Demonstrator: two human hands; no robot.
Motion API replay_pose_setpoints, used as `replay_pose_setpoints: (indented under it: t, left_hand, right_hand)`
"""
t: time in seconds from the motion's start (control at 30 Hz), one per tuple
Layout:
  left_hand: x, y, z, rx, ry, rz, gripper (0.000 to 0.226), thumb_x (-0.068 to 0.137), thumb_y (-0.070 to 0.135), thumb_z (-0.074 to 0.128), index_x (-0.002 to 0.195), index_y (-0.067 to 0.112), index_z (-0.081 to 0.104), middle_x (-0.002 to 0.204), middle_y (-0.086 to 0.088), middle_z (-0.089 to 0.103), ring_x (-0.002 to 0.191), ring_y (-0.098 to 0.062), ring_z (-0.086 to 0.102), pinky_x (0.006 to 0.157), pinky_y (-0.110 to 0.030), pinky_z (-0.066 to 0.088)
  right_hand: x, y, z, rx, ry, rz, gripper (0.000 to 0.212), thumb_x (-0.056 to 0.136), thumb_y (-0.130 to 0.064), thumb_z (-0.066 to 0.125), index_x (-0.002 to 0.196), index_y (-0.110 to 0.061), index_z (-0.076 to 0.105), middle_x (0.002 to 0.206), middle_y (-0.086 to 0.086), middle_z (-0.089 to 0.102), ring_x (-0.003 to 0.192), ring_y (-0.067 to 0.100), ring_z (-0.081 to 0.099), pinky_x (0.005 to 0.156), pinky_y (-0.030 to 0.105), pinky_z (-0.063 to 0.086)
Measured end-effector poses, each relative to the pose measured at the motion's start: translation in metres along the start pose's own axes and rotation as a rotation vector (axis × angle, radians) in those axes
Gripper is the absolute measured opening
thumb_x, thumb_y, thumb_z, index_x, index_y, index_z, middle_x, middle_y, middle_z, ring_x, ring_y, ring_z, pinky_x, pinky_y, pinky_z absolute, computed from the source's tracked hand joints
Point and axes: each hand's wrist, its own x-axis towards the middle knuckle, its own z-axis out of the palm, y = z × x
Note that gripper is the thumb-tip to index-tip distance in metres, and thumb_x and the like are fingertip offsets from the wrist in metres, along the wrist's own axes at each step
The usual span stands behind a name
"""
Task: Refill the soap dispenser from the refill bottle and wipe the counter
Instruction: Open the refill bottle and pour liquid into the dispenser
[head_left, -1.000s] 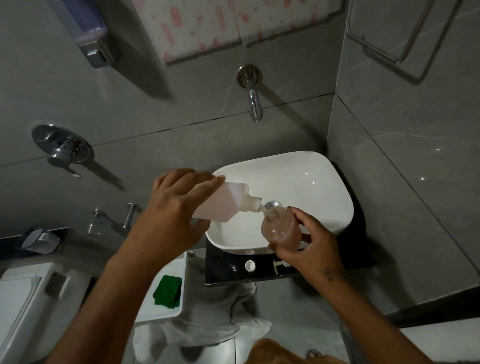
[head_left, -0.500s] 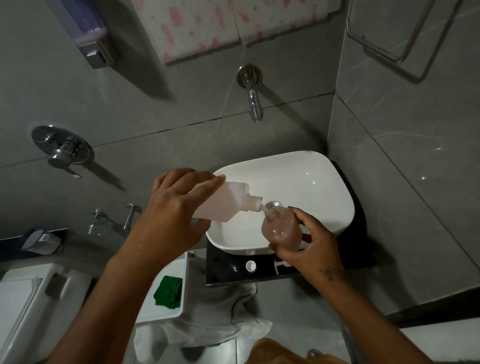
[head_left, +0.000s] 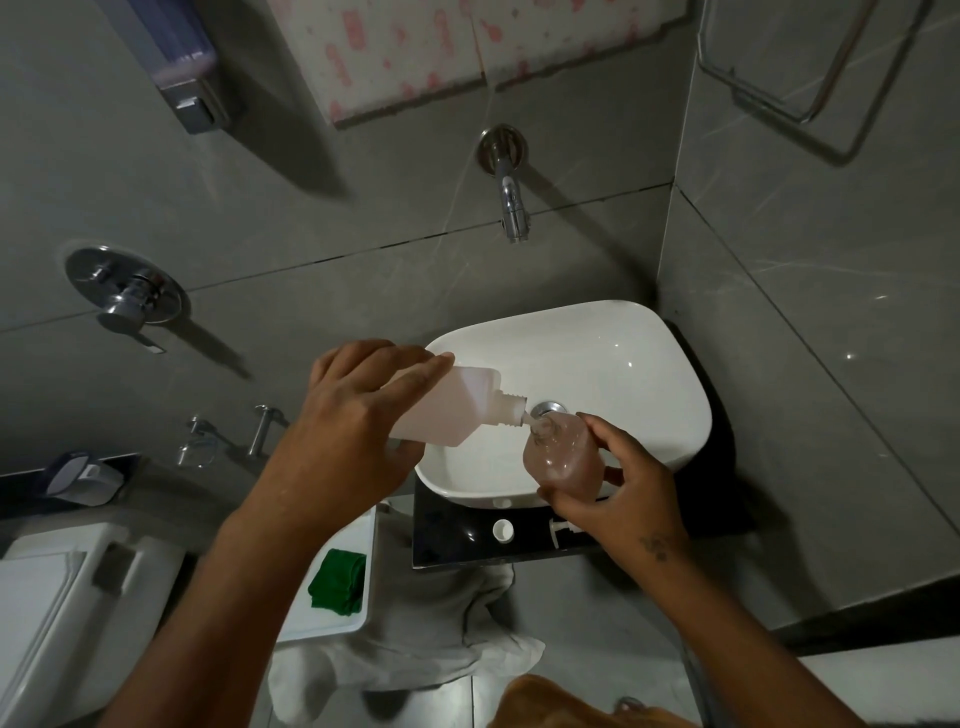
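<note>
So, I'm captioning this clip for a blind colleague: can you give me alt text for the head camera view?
Over a white basin, the left hand tips a pale refill bottle so its neck meets the mouth of a clear soap dispenser of pinkish liquid held in the right hand. A white cap and the pump lie on the black counter; a green cloth sits lower left.

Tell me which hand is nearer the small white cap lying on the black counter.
Right. The right hand, holding the dispenser bottle, sits just above and right of the white cap. The left hand, tilting the refill bottle, is farther up and left.
</note>
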Motion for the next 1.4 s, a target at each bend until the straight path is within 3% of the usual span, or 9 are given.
replay_pose_setpoints:
  t: [0.2, 0.57, 0.9, 1.0, 1.1, 1.2, 1.3, 1.4]
  left_hand:
    - [0.000, 0.001, 0.001, 0.008, -0.011, 0.000, 0.088, 0.054, 0.001, 0.097, 0.135, 0.009, 0.064, 0.129, -0.013, 0.069, 0.116, -0.041, 0.058, 0.098, -0.055, 0.043]
    - [0.000, 0.000, 0.006, 0.014, 0.010, 0.013, 0.086, 0.056, 0.003, 0.096, 0.136, 0.010, 0.064, 0.129, -0.012, 0.068, 0.117, -0.041, 0.059, 0.098, -0.055, 0.043]
    - [-0.005, 0.005, 0.025, -0.124, 0.027, -0.058, 0.082, 0.061, 0.005, 0.095, 0.137, 0.010, 0.064, 0.129, -0.010, 0.068, 0.117, -0.038, 0.059, 0.096, -0.054, 0.047]
    - [-0.006, 0.006, 0.031, -0.209, 0.016, -0.088, 0.081, 0.064, 0.009, 0.095, 0.139, 0.013, 0.063, 0.131, -0.008, 0.067, 0.119, -0.034, 0.058, 0.096, -0.052, 0.051]
    - [-0.011, 0.000, 0.043, -0.348, 0.036, -0.200, 0.081, 0.066, 0.017, 0.096, 0.139, 0.021, 0.061, 0.132, -0.001, 0.065, 0.118, -0.022, 0.057, 0.093, -0.034, 0.048]
    - [-0.026, -0.015, 0.063, -0.529, 0.025, -0.369, 0.077, 0.067, 0.027, 0.095, 0.134, 0.032, 0.057, 0.128, 0.012, 0.066, 0.112, -0.009, 0.060, 0.090, -0.028, 0.049]
    - [-0.054, -0.035, 0.093, -0.845, -0.055, -0.572, 0.074, 0.068, 0.007, 0.093, 0.125, 0.038, 0.056, 0.127, 0.017, 0.066, 0.118, -0.002, 0.064, 0.102, -0.033, 0.053]
    - [-0.087, -0.054, 0.127, -0.949, -0.114, -0.697, 0.076, 0.066, 0.001, 0.091, 0.116, 0.047, 0.057, 0.125, 0.019, 0.067, 0.122, -0.004, 0.064, 0.098, -0.034, 0.057]
  right_hand:
    - [-0.001, 0.001, 0.001, -0.001, 0.002, -0.007, 0.085, 0.059, -0.026, 0.096, 0.136, -0.025, 0.059, 0.131, -0.014, 0.064, 0.120, 0.010, 0.061, 0.093, 0.039, 0.058]
    - [-0.002, 0.001, 0.000, 0.017, -0.004, -0.020, 0.084, 0.060, -0.025, 0.095, 0.136, -0.025, 0.059, 0.131, -0.014, 0.065, 0.119, 0.010, 0.061, 0.093, 0.037, 0.058]
    - [-0.001, -0.004, -0.006, 0.055, 0.001, -0.049, 0.079, 0.060, -0.023, 0.094, 0.131, -0.030, 0.061, 0.129, -0.025, 0.063, 0.120, -0.005, 0.057, 0.089, 0.026, 0.057]
    - [-0.001, -0.003, -0.007, 0.066, -0.004, -0.054, 0.077, 0.058, -0.032, 0.093, 0.128, -0.035, 0.061, 0.125, -0.030, 0.064, 0.119, -0.006, 0.057, 0.087, 0.019, 0.057]
    - [0.000, -0.001, -0.007, 0.091, -0.007, -0.047, 0.076, 0.055, -0.042, 0.092, 0.125, -0.039, 0.061, 0.123, -0.031, 0.063, 0.119, -0.005, 0.057, 0.083, 0.015, 0.056]
    - [-0.001, 0.009, -0.011, 0.100, -0.003, -0.023, 0.077, 0.058, -0.029, 0.096, 0.125, -0.037, 0.061, 0.122, -0.024, 0.065, 0.118, -0.001, 0.058, 0.082, 0.018, 0.058]
    - [-0.003, 0.023, -0.017, 0.086, 0.006, 0.003, 0.084, 0.059, -0.021, 0.096, 0.132, -0.032, 0.058, 0.125, -0.020, 0.063, 0.114, 0.004, 0.063, 0.080, 0.016, 0.057]
    - [-0.007, 0.033, -0.022, 0.059, 0.003, 0.016, 0.083, 0.058, -0.017, 0.096, 0.129, -0.036, 0.058, 0.124, -0.019, 0.063, 0.110, -0.006, 0.062, 0.080, 0.014, 0.057]
